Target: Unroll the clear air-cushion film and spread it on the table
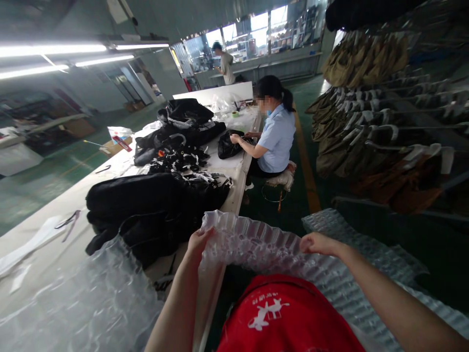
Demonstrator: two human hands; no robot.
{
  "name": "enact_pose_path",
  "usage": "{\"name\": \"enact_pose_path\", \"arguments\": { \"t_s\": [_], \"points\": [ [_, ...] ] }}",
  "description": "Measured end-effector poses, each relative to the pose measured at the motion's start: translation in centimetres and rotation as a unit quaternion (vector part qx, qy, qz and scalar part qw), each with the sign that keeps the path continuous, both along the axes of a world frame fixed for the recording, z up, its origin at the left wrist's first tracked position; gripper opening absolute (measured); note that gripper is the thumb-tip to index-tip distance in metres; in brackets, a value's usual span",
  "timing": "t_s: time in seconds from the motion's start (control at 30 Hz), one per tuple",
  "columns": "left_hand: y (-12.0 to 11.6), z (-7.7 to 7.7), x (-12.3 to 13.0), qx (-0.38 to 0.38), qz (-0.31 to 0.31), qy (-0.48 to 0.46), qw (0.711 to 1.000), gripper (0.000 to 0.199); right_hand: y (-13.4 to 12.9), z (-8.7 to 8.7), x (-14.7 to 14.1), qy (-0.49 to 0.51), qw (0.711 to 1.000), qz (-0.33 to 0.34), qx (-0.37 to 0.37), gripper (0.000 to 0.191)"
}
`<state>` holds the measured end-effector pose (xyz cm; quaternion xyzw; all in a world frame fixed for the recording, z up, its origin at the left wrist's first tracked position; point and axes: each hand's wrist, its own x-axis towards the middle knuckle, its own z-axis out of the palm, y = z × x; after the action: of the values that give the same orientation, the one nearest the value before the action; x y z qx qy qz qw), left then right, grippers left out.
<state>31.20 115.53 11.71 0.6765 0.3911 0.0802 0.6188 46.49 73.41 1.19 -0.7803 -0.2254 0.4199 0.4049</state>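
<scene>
A long strip of clear bubble wrap stretches between my hands, above the table's edge and in front of my red apron. My left hand grips its left end, fingers closed on the plastic. Farther along the same strip, my right hand is closed on its upper edge. From there the wrap runs down past my right forearm toward the lower right. Just beyond my left hand lies a pile of black bags. Another sheet of air-cushion wrap covers the table's near left corner.
A co-worker sits at the table's right side, handling a black bag. Black straps and bags lie along the white table. Brown bags hang on racks at the right. Farther back stands another person.
</scene>
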Motion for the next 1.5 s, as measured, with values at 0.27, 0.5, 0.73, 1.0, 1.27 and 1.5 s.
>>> {"name": "enact_pose_path", "arguments": {
  "t_s": [0.27,0.5,0.73,1.0,1.27,1.5],
  "points": [
    [-3.3,1.6,0.4,0.463,0.048,0.012,0.885,0.056,2.6,0.7,-0.9,-0.036,0.999,0.022,0.018,0.023],
    [-16.7,1.5,2.3,0.532,-0.401,-0.139,0.733,0.072,6.3,1.6,-2.2,-0.077,0.992,0.092,0.034,0.027],
    [-17.5,-0.3,4.7,0.519,-0.570,0.017,0.637,0.069,6.2,4.2,-2.9,-0.086,0.988,0.123,0.022,0.025],
    [-16.5,1.6,6.5,0.457,-0.624,0.147,0.616,0.029,5.1,5.7,-3.1,-0.098,0.988,0.118,-0.001,0.023],
    [-15.7,2.9,6.8,0.433,-0.659,0.154,0.596,0.041,9.3,6.7,-4.6,-0.187,0.974,0.125,-0.004,0.030],
    [-15.7,3.1,6.6,0.438,-0.660,0.160,0.589,0.037,8.9,5.5,-4.9,-0.185,0.972,0.144,0.037,0.033]
  ]
}}
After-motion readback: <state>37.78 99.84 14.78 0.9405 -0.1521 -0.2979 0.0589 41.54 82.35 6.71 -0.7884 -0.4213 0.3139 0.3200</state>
